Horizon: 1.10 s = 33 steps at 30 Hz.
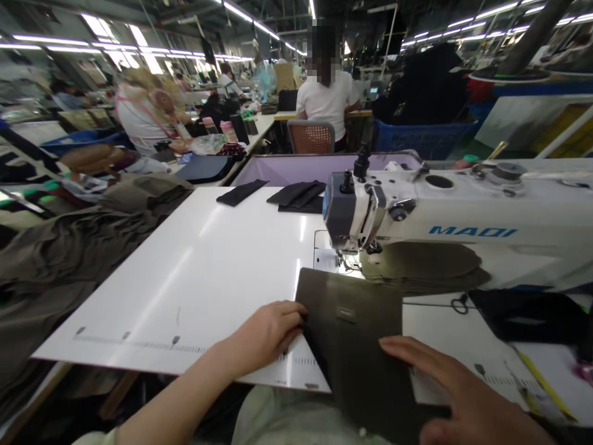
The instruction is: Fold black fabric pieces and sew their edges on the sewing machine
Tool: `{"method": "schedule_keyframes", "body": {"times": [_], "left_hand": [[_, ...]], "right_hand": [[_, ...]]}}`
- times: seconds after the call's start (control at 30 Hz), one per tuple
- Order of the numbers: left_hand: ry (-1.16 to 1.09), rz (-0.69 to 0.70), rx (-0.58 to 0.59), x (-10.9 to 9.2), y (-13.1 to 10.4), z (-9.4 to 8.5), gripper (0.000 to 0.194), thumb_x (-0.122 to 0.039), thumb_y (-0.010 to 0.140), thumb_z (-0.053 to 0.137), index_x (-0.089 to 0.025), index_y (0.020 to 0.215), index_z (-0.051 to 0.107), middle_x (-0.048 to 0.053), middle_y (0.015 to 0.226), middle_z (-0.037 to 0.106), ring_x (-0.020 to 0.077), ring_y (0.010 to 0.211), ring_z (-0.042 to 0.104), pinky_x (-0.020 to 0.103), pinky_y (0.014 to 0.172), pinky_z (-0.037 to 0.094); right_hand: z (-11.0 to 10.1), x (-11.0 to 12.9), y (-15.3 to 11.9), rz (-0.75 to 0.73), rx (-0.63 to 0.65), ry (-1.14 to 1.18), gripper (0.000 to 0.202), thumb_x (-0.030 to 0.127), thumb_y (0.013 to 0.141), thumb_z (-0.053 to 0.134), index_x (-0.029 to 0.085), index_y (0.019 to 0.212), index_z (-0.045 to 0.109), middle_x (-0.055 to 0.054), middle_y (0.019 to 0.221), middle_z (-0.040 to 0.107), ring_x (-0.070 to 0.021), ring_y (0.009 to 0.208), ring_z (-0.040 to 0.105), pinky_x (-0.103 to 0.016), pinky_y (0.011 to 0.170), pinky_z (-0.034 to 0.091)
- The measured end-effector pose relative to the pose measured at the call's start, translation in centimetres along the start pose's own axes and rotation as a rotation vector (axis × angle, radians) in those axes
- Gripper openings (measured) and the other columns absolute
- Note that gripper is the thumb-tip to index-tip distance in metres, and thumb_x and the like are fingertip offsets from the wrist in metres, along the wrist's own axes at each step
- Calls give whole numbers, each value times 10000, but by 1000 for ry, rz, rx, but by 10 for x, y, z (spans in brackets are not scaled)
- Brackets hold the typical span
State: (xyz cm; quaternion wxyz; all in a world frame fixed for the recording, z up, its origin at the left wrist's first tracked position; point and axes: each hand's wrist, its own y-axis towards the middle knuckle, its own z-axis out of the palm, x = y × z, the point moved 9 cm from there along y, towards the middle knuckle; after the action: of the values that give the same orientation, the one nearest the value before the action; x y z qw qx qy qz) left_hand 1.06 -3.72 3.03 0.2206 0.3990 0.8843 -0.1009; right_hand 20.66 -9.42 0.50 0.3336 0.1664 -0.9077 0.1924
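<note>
An olive-brown fabric panel [356, 346] with a small label lies on the white table's front edge and hangs down over it, its top edge just in front of the sewing machine's needle area. My left hand [273, 327] pinches the panel's left edge between curled fingers. On the panel's right side rests my right hand [445, 377], fingers stretched out and thumb apart, fingertips touching the cloth. The white sewing machine [463, 210] stands behind the panel, to the right.
Black fabric pieces [301, 194] lie at the table's back. Olive cloth [83, 247] is heaped on the left. Stacked olive pieces [426, 266] sit under the machine arm. Scissors [461, 303] and a black item [528, 315] are at right. A person [327, 102] sits ahead.
</note>
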Motion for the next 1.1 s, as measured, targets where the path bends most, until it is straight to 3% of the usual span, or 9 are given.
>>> {"method": "schedule_keyframes", "body": {"times": [0.1, 0.23, 0.4, 0.53, 0.7, 0.83, 0.93, 1.0, 1.1], "left_hand": [[-106, -120, -74, 23, -29, -14, 190, -159, 851, 397, -175, 896, 580, 48, 1059, 579, 164, 990, 527, 292, 878, 419], [-238, -262, -219, 42, -44, -24, 220, -164, 855, 364, -182, 908, 576, 35, 935, 601, 146, 882, 566, 263, 791, 455], [-239, -332, -408, 54, -42, -31, 215, -200, 839, 371, -152, 718, 542, 55, 834, 563, 159, 797, 559, 271, 720, 466], [-283, -318, -392, 55, -38, -24, 195, -195, 836, 367, -162, 698, 501, 44, 791, 545, 144, 739, 544, 254, 666, 462], [-254, -351, -391, 60, -42, -14, 158, -191, 826, 385, -173, 693, 469, 17, 734, 540, 120, 647, 525, 238, 609, 457], [-316, -417, -439, 68, -51, -1, 293, -189, 819, 410, -193, 1112, 412, 23, 843, 585, 129, 696, 571, 257, 637, 491], [-276, -363, -477, 63, -53, -2, 493, -173, 834, 390, -220, 1299, 234, 62, 1034, 568, 139, 820, 589, 278, 718, 503], [-188, -314, -463, 57, -50, -6, 415, -166, 842, 375, -219, 1253, 361, 73, 1070, 559, 152, 904, 577, 285, 782, 492], [-126, -318, -454, 58, -47, -10, 296, -192, 840, 403, -177, 1105, 535, 83, 1025, 580, 166, 916, 582, 264, 789, 498]], "right_hand": [[15, 14, 17, -98, 128, -36, 718, 440, 636, 657, 267, 1280, 389, -78, 1324, 386, -255, 1198, 356, -398, 981, 300], [7, 37, 47, -159, 4, -32, 276, 292, 829, 418, 232, 1001, 626, -69, 1191, 533, -200, 1102, 473, -362, 944, 357], [-9, 29, 52, -142, -94, 316, 385, 435, 822, 397, 237, 1112, 556, -83, 1116, 579, -223, 1022, 531, -350, 859, 425], [4, 21, 44, -83, -38, 449, 450, 496, 733, 516, 234, 1096, 572, -79, 1171, 539, -247, 1058, 502, -341, 867, 414], [5, 0, 45, 161, -251, 236, 271, 392, 765, 486, 204, 912, 615, -29, 814, 650, -184, 765, 608, -246, 678, 485], [-2, -16, 43, 284, -433, 197, 289, 444, 769, 467, 199, 892, 559, -18, 665, 638, -200, 706, 620, -251, 606, 498], [-2, -15, 41, 235, -529, 306, 486, 416, 785, 468, 177, 1194, 355, -39, 767, 662, -190, 748, 632, -261, 653, 505], [-2, -10, 39, 184, -568, 314, 617, 390, 790, 476, 172, 1297, 202, -46, 820, 667, -173, 742, 635, -252, 646, 508], [-3, -1, 39, 146, -550, 106, 435, 361, 771, 508, 211, 1173, 437, -29, 806, 666, -151, 656, 628, -214, 563, 496]]}}
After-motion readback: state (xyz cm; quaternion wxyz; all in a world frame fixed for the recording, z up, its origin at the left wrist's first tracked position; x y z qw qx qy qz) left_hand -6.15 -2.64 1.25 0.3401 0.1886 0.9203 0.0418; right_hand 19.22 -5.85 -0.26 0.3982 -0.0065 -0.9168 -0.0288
